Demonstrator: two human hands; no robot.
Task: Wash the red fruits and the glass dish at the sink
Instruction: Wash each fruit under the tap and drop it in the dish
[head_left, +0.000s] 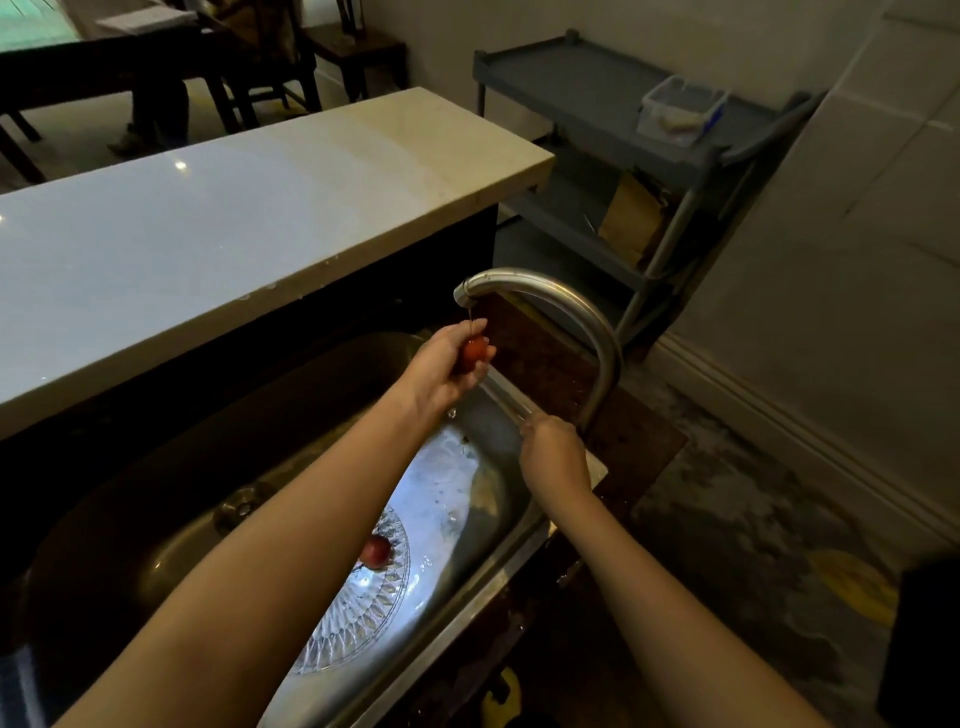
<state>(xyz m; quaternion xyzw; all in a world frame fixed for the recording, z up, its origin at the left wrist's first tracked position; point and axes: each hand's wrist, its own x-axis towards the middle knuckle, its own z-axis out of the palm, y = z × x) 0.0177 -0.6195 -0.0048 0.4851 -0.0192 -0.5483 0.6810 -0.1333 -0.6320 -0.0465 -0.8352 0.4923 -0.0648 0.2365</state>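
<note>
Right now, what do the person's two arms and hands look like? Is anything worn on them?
Both forearms are bare, with no sleeves in view. The left hand and the right hand show no gloves, watch or bracelets. Rings cannot be made out in this dim light.

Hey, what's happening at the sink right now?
A person is rinsing fruit. The left hand holds a red fruit right under the faucet spout, where only a thin trickle shows. The right hand is down at the faucet's base, seemingly working the handle. A second red fruit sits in the glass dish, which rests in the steel sink.
</note>
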